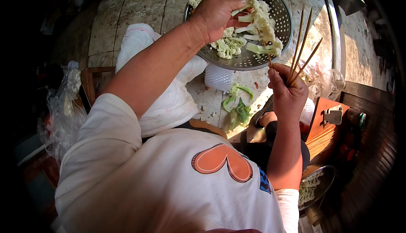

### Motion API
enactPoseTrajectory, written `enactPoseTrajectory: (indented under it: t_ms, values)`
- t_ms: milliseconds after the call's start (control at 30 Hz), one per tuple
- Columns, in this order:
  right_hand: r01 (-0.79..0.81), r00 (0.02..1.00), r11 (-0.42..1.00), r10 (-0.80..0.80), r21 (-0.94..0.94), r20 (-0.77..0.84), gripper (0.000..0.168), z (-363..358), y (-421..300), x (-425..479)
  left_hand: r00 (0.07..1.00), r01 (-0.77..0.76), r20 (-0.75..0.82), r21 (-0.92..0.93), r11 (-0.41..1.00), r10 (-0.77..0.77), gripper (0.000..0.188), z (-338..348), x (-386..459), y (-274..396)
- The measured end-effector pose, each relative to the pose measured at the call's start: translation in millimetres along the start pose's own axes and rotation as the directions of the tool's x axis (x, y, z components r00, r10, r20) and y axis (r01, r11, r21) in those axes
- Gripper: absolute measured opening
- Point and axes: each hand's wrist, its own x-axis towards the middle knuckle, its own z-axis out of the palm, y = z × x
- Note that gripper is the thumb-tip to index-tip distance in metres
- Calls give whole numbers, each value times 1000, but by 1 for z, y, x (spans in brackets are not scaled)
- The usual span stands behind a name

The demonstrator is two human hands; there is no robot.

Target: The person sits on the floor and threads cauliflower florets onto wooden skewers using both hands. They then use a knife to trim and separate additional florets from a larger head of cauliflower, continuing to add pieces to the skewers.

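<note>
My right hand [289, 85] grips several bamboo skewers [301, 43]. Three of them point up bare, and one leans left with a row of cauliflower florets [258, 24] threaded along it. At the upper end of that row, my left hand [217, 16] pinches a floret between thumb and fingers. A small dark thing by that thumb is too covered to name. Beneath both lies a perforated metal colander [280, 14] on the floor. Loose cauliflower pieces [228, 46] rest inside it, partly hidden by my left hand.
Cauliflower leaves [242, 111] and a white foam net [219, 77] lie on the tiled floor. To the right are a clear plastic bag [326, 77], a wooden box [320, 112] with a metal latch, bundled skewers [322, 142] and a second colander [328, 182] holding cauliflower.
</note>
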Motion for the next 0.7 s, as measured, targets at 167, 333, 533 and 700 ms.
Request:
enactPoseTrajectory:
  t_ms: [167,333,533,700]
  values:
    - [38,999,999,-38,-1,-8,10,0,0,2,1000,9,20,-37,999,-8,19,3,0,0]
    - [44,999,999,-44,-4,-3,10,0,-2,1,999,32,27,35,999,-33,21,7,-3,2]
    - [50,999,998,-51,-28,-9,11,0,4,7,1000,18,0,82,996,-18,28,6,-2,1]
    - [57,997,994,-62,-89,-54,10,-6,17,30,992,107,-92,336,936,-81,41,-7,-2,9]
